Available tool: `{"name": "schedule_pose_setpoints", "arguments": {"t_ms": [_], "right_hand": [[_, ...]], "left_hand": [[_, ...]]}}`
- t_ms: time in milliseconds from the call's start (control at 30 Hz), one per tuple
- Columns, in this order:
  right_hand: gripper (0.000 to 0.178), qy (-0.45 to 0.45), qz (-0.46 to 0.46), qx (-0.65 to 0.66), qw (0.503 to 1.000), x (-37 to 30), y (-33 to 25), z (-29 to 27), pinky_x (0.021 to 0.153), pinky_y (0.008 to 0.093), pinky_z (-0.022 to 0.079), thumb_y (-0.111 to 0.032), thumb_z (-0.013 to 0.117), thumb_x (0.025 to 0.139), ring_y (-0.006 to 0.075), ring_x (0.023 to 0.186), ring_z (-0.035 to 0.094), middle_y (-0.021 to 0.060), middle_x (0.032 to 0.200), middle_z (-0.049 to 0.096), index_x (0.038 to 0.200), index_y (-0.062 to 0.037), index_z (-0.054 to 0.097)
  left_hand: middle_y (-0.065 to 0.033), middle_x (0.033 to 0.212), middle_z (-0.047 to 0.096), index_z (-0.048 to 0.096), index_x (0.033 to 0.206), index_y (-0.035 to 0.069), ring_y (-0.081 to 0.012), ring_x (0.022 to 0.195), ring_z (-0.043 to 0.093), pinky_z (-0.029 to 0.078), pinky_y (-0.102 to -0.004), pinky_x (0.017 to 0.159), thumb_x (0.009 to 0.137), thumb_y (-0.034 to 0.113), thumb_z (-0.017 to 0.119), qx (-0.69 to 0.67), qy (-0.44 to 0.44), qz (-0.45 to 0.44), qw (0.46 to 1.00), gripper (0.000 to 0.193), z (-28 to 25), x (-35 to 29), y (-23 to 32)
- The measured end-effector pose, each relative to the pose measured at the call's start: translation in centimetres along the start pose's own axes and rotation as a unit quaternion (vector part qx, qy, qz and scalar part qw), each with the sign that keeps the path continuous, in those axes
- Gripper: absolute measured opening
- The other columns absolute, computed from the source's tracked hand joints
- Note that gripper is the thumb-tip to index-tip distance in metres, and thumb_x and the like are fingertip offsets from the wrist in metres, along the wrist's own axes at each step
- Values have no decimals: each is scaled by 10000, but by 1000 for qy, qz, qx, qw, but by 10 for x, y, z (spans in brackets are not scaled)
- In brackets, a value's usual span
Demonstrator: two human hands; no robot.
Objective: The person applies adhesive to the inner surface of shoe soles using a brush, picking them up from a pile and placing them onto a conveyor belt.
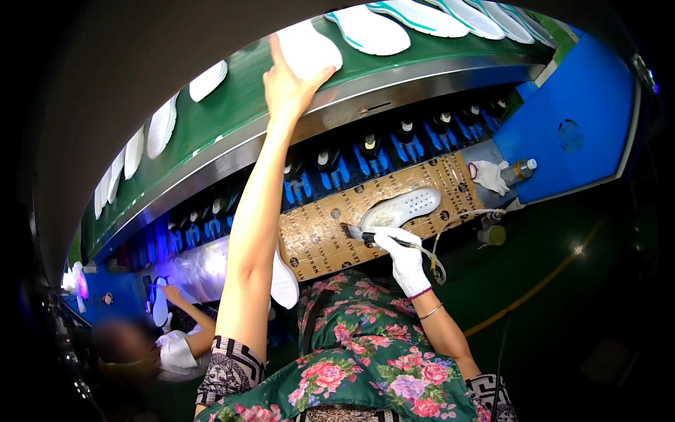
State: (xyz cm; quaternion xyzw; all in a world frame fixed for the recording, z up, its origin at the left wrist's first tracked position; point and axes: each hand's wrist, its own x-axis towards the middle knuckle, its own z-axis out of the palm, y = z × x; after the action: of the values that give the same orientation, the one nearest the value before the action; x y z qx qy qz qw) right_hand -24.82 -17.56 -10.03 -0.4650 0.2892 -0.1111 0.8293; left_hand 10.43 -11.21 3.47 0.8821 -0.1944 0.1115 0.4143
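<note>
My bare left hand [290, 88] reaches up over a green conveyor belt [242, 81]. Its thumb and fingers span the near end of a white shoe sole [309, 50] and grip its edges. In a white knit glove, my right hand [399, 257] holds a brush [365, 236] with a dark handle, its bristles pointing left. Thin tubing runs beside this hand. Just beyond the brush, a pale grey shoe-shaped piece [401, 209] with small holes at one end lies on a taped cardboard sheet [316, 239]. Another white sole [283, 283] shows beside my left forearm, partly hidden by it.
More white soles [369, 29], some green-edged, line the belt. A metal rail [394, 88] borders it, above a row of blue-and-black fixtures [369, 151]. A crumpled white glove [489, 176] and a bottle [522, 169] lie right. Another person's arm [190, 306] holds a sole at lower left.
</note>
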Motion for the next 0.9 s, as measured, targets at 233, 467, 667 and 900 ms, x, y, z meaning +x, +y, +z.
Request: {"name": "schedule_pose_setpoints", "arguments": {"t_ms": [233,467,667,900], "right_hand": [[194,10,-13,8,1000,-2,3,-3,793,280,556,39,727,846,173,838,700,108,955,739,1039,59,732],[213,4,26,-5,1000,-2,16,0,708,248,518,-9,748,840,154,788,685,98,919,737,1044,52,738],[206,-21,42,15,999,8,11,8,707,256,512,-7,736,850,151,765,675,94,908,735,1047,52,734],[214,-135,9,86,987,31,-38,39,737,298,529,-31,705,871,203,833,695,150,997,733,1064,59,713]], "left_hand": [[-339,1429,468,228,1575,46,-452,1356,442,339,-547,1136,708,547,841,-133,28,51,989,1175,-8,24,-48],[-157,1009,714,734,1025,113,-339,847,696,543,-411,792,782,240,780,302,118,17,946,278,-143,30,-190],[-105,1082,646,603,1105,21,-206,1009,638,523,-334,900,909,52,668,-184,133,-55,972,209,-195,-106,-151],[-187,1315,563,457,1267,52,-320,1185,578,510,-467,1004,996,228,510,-263,441,-38,857,326,-284,-230,-124]]}}
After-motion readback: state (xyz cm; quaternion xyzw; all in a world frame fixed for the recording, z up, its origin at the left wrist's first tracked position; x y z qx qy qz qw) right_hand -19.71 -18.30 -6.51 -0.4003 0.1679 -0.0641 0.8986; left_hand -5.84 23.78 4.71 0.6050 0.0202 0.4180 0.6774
